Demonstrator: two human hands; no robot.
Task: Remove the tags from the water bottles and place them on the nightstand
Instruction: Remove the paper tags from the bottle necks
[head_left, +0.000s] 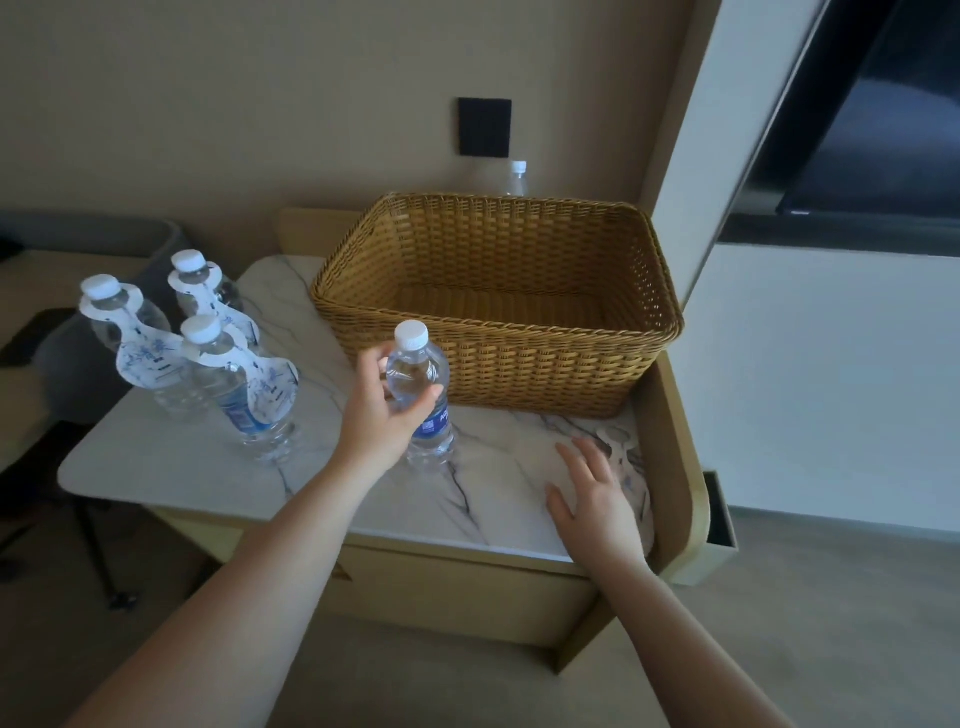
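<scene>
Left hand (387, 410) reaches forward on a bare, nearly straight arm, fingers and thumb curled round the shoulder of an upright water bottle (422, 400), white cap on, no tag at its neck; the bottle's base stands on the marble surface (171, 462) of the nightstand, just in front of the wicker basket (498, 306). Right hand (597, 499) lies palm down, fingers straight and slightly spread, flat on a loose white tag (621, 447) near the surface's right edge; most of the tag is hidden under the hand. The two hands are well apart. Left of the held bottle stand three more bottles (228, 384), clustered, each with a white printed tag hanging from its neck. Another bottle (516, 179) shows behind the basket, against the wall, below a black wall panel (484, 127).
</scene>
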